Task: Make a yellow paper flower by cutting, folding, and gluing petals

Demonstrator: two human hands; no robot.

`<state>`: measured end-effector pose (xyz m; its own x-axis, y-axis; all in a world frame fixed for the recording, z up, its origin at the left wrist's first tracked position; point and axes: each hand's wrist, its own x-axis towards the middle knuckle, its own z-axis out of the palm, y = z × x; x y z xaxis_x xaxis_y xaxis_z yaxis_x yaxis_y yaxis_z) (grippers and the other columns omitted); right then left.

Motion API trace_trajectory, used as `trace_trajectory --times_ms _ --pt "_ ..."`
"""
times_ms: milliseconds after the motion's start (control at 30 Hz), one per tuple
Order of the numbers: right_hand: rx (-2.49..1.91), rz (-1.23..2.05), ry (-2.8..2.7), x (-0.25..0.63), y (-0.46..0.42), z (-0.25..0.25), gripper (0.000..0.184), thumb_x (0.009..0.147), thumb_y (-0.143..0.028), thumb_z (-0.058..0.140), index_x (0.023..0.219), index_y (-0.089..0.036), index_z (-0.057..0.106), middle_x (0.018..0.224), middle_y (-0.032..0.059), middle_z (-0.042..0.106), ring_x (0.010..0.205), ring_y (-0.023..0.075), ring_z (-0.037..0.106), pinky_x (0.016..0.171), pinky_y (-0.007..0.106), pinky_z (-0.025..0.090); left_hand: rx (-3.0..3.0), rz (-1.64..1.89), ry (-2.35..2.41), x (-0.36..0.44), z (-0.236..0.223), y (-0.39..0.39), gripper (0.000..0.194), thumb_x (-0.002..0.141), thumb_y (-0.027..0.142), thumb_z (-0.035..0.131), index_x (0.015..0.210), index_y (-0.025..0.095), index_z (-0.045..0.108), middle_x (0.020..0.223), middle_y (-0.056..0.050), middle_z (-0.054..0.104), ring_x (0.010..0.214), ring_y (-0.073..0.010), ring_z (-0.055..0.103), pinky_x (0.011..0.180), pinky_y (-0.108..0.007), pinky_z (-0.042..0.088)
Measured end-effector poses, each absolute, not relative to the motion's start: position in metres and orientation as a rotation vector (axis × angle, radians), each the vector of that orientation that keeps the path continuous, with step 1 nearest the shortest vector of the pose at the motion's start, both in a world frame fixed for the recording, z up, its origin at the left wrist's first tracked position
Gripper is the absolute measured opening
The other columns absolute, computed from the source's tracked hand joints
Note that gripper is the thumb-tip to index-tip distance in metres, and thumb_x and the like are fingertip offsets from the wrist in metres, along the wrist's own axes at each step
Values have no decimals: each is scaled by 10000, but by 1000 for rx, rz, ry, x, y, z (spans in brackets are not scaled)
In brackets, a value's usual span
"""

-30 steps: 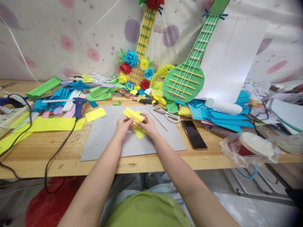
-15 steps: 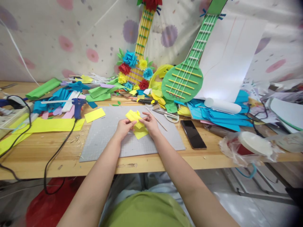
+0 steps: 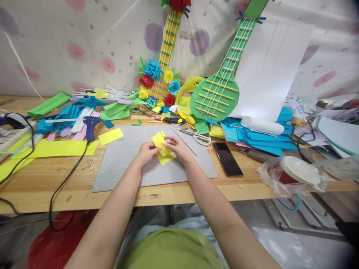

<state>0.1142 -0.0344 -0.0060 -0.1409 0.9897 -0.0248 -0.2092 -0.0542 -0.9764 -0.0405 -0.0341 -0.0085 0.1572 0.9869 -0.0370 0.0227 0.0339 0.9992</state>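
Between my hands, just over the grey cutting mat (image 3: 120,160), is a small yellow crepe paper piece (image 3: 159,140). My left hand (image 3: 146,153) pinches its left edge between thumb and fingers. On the other side my right hand (image 3: 178,148) grips the paper's right edge. Another yellow paper piece (image 3: 166,158) shows under it; whether the two are joined I cannot tell. Beyond my right hand a thin wooden stick (image 3: 185,141) lies slanted on the mat, with scissors (image 3: 200,138) beside it. A cut yellow rectangle (image 3: 111,136) rests at the mat's left corner.
A blue glue gun (image 3: 90,127) with a black cord stands at left near long yellow paper strips (image 3: 61,148). A black phone (image 3: 227,158) lies right of the mat. Behind are a utility knife (image 3: 174,120), a green paper guitar (image 3: 215,97) and a flowered yellow one (image 3: 168,41).
The yellow paper has turned a little between my fingers, and its upper part stands more upright. Both hands keep hold of it. The whole view has shifted slightly.
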Motion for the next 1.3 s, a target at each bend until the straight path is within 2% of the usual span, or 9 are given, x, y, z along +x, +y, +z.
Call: trace_trajectory --times_ms 100,233,400,533,667,933,1133,1300 --pt "-1049 1418 -1070 114 -33 -7 405 464 -301 763 813 -175 600 567 -54 567 529 90 508 567 235 405 1291 1021 1130 -41 -6 -35 245 510 336 726 516 133 589 452 13 517 434 -87 448 434 -215 361" --pt "-1047 1433 -1024 114 -31 -9 310 461 -306 763 671 -162 587 605 -32 590 547 85 511 564 228 402 1295 1006 1137 -41 -6 -35 243 513 342 725 542 134 601 455 8 531 426 -87 443 425 -213 350" --pt "-1061 1473 -1009 111 -31 -6 372 466 -320 761 775 -168 619 631 -23 613 569 100 536 573 239 416 1296 946 1129 -43 -6 -33 265 494 344 732 567 122 608 459 7 537 395 -76 434 407 -208 331" --pt "-1108 1372 -906 107 -31 -6 342 443 -309 766 694 -164 584 570 -35 580 537 97 527 570 245 426 1294 925 1112 -44 -6 -31 281 500 358 726 586 117 611 496 3 557 379 -68 428 397 -207 330" --pt "-1050 1482 -910 105 -30 -8 394 440 -301 770 761 -171 583 660 -21 614 575 104 553 585 250 436 1318 870 1135 -44 -8 -29 261 497 336 725 564 118 597 455 9 533 377 -79 440 397 -210 337" --pt "-1082 1421 -870 101 -29 -4 379 433 -344 766 700 -166 566 594 -35 588 512 91 517 534 239 418 1337 844 1139 -43 -5 -31 241 523 317 707 548 126 562 456 12 518 375 -83 440 405 -219 339" --pt "-1091 1260 -890 101 -24 -5 384 433 -397 766 673 -168 573 605 -14 603 564 114 541 567 252 436 1325 841 1125 -40 0 -32 226 524 304 696 557 129 557 472 21 530 379 -76 441 396 -208 331" --pt "-1066 1308 -892 101 -20 -4 377 430 -393 760 664 -158 582 611 -17 603 564 99 532 588 243 427 1382 768 1160 -39 2 -33 219 534 288 685 534 133 531 411 43 495 361 -72 436 389 -194 318"
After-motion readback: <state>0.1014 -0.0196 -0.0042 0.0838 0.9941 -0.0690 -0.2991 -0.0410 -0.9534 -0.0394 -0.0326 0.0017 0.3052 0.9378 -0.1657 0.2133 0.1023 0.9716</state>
